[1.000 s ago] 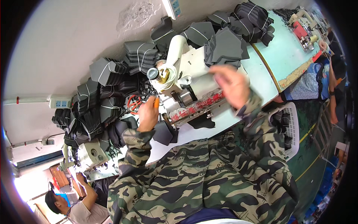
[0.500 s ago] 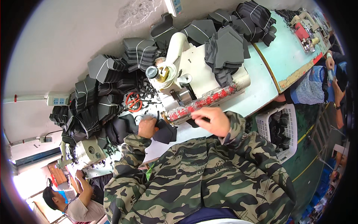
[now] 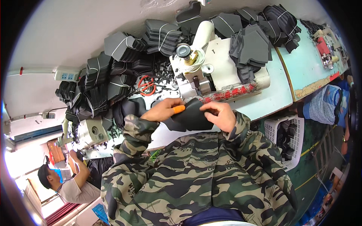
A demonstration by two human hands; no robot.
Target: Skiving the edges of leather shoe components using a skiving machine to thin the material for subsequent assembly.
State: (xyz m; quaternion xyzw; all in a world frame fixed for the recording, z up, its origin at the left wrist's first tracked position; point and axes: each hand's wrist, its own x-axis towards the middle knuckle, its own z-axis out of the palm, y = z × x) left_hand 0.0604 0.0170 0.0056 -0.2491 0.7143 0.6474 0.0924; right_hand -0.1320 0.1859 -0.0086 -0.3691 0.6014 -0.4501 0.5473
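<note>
My left hand and right hand close on opposite edges of a black piece, just in front of the cream machine. My gripping fingertips are partly hidden; I can't tell its layers. Red marks look unreadable; my camouflage jacket bears small lettering.

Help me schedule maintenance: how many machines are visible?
3: a large machine at centre, a second machine at left, a third machine at upper right. More may be hidden.
</note>
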